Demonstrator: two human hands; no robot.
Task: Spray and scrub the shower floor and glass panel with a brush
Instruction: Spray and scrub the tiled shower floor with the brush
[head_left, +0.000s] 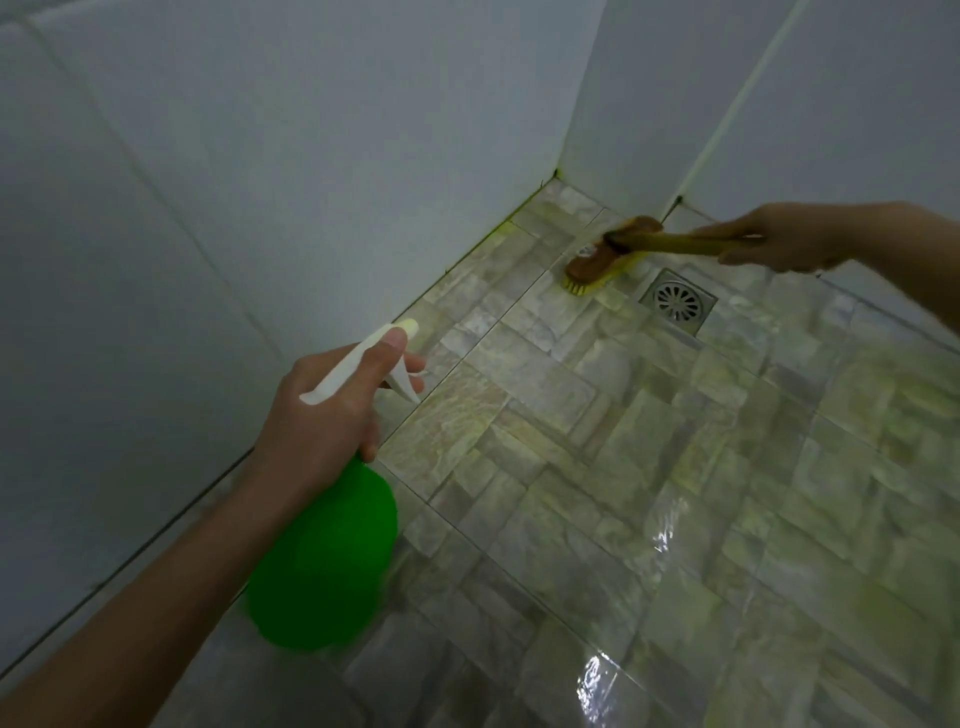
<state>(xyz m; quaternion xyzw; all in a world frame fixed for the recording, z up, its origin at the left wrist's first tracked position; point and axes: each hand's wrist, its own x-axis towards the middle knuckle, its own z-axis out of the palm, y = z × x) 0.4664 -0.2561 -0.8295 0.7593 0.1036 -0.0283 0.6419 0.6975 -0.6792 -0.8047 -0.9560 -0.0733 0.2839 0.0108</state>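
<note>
Green spray bottle (324, 561), contents not visible, gripped at its white trigger head by the left hand (332, 410), near the floor's (597, 493) left edge. Right hand (779, 239) grasps the brush (613, 254) handle; bristles touch the floor by the far corner, beside the drain (678, 300).

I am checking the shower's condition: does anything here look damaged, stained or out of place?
The seam between the left wall and the floor is stained yellow-green near the far corner, with dark specks, unlike the pale surfaces around it. Nothing looks broken.
</note>
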